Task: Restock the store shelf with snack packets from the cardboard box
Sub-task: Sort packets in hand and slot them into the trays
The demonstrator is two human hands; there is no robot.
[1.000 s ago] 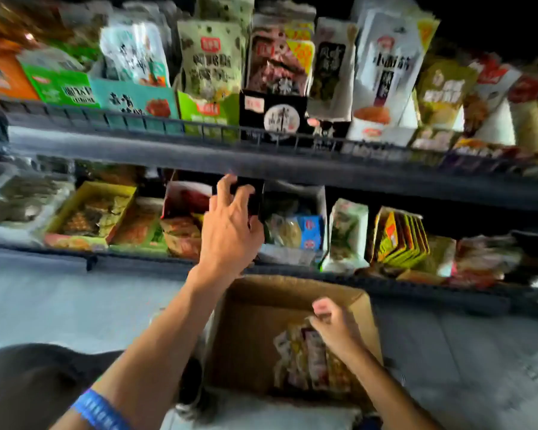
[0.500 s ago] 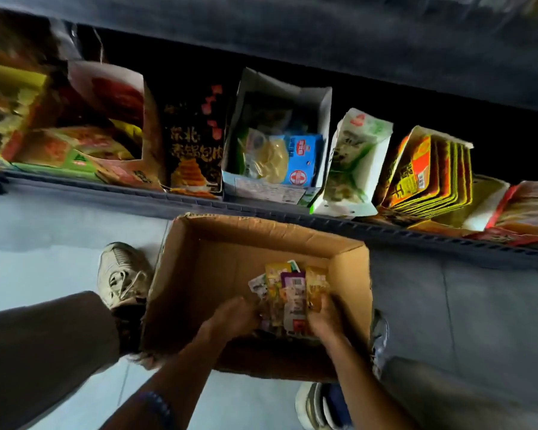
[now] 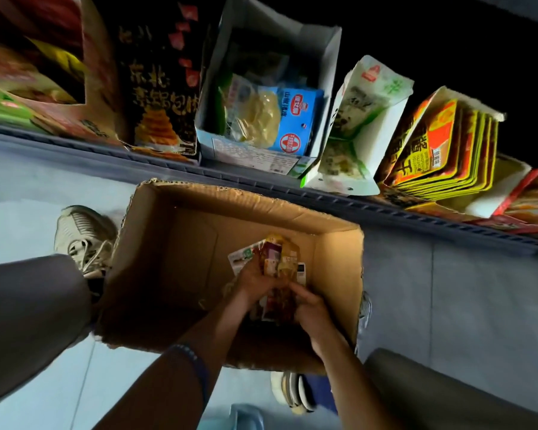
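Both hands are working inside the cardboard box [image 3: 180,243], the landmark here. The left hand [image 3: 255,282] and the right hand [image 3: 308,308] are each curling their fingers round the snack packets [image 3: 275,256] bunched at the box's right wall. This looks like the pick-up step; next, the bundle is probably needing a lift clear of the box rim and up to the shelf [image 3: 354,198] just beyond the box. 1 shoe [image 3: 81,234] is standing left of the box on pale floor [image 3: 448,290]. Beyond, display cartons are crowding the dark shelf.
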